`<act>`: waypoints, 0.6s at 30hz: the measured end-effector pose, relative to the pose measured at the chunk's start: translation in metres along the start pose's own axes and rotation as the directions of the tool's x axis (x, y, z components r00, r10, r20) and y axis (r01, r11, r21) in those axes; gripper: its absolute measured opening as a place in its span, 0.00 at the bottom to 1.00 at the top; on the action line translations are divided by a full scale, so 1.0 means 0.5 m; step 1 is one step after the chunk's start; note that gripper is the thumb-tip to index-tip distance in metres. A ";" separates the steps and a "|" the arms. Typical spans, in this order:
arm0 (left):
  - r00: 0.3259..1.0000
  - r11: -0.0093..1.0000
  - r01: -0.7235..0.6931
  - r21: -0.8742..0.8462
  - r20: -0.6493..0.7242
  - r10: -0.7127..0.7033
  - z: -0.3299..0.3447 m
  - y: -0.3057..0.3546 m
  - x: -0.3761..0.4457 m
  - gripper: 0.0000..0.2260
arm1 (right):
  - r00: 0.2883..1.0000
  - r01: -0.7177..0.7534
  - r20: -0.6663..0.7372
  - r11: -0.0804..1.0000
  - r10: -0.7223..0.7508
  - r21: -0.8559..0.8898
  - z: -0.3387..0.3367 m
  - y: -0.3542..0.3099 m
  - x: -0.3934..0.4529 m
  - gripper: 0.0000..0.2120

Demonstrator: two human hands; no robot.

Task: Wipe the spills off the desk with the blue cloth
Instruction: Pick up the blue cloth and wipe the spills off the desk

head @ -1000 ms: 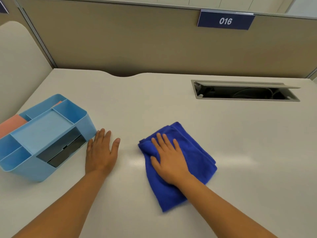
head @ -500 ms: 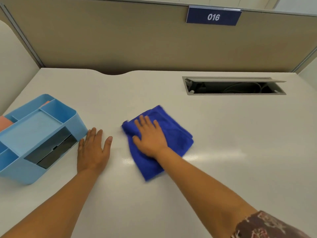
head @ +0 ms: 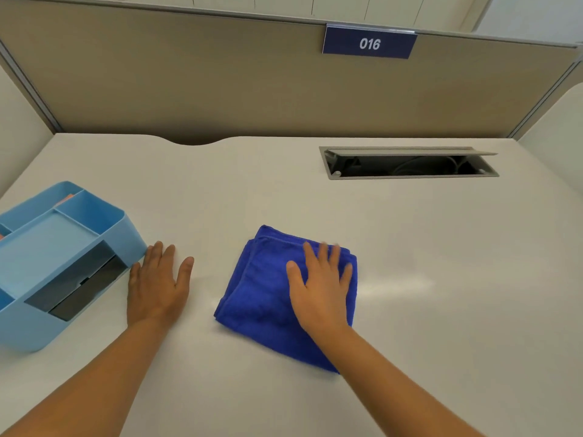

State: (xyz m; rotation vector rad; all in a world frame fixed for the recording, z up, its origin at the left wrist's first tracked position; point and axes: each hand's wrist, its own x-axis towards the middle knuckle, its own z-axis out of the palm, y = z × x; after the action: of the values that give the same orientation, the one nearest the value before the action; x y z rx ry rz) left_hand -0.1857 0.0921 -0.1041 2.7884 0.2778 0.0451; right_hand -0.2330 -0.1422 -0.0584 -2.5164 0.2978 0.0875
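Blue cloth [head: 274, 291], folded, lies flat on the desk [head: 441, 247] under the right hand [head: 321, 288]. Right hand: palm down, fingers spread, pressing on the cloth's right half; nothing gripped. Left hand [head: 157, 285]: flat and open on bare desk, apart from the cloth's left edge, fingertips just beside the light blue desk organizer [head: 63, 244]. Bare surface runs right of the cloth and back toward the open cable hatch [head: 410, 164]. Tan partition [head: 220, 89] with a "016" sign [head: 369, 43] bounds the far edge.
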 end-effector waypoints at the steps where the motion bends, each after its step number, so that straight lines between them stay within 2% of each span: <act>1: 1.000 1.000 0.000 0.002 0.000 0.000 0.000 0.000 -0.001 0.26 | 0.986 -0.156 0.054 0.988 0.157 -0.018 0.012 -0.008 -0.004 0.31; 3: 1.000 1.000 0.003 -0.003 0.001 -0.003 0.001 0.001 -0.001 0.26 | 0.944 -0.314 0.095 0.949 0.316 -0.028 0.041 -0.017 0.010 0.37; 4: 1.000 1.000 0.004 -0.004 0.003 -0.004 0.001 0.001 -0.001 0.26 | 0.942 -0.325 0.063 0.944 0.329 -0.054 0.055 -0.018 0.027 0.40; 6: 1.000 1.000 0.005 -0.004 0.008 -0.005 0.000 0.000 -0.001 0.27 | 0.963 -0.268 -0.038 0.953 0.265 -0.143 0.073 -0.018 0.072 0.46; 7: 1.000 1.000 0.004 -0.004 0.008 -0.004 0.000 -0.001 0.000 0.27 | 0.975 -0.221 -0.057 0.956 0.214 -0.191 0.078 -0.021 0.097 0.49; 9: 1.000 1.000 0.001 -0.002 0.008 -0.001 0.001 0.000 -0.001 0.27 | 0.997 -0.078 -0.006 0.952 0.079 -0.295 0.083 -0.028 0.141 0.50; 11: 1.000 1.000 0.001 0.001 0.004 -0.001 0.002 0.001 -0.001 0.27 | 0.992 0.115 0.088 0.918 -0.087 -0.380 0.091 -0.038 0.165 0.45; 15: 1.000 1.000 0.002 -0.008 0.007 -0.002 0.000 0.003 0.000 0.27 | 0.897 0.437 0.232 0.829 -0.375 -0.350 0.101 -0.026 0.109 0.32; 18: 1.000 1.000 -0.006 0.005 0.004 0.006 0.001 0.002 -0.001 0.27 | 0.824 0.561 0.283 0.775 -0.491 -0.291 0.086 0.035 0.031 0.31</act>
State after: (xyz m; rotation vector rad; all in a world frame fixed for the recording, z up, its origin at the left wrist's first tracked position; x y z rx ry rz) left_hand -0.1861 0.0908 -0.1044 2.7942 0.2695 0.0401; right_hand -0.2216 -0.1344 -0.1055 -2.8280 -0.5697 0.1706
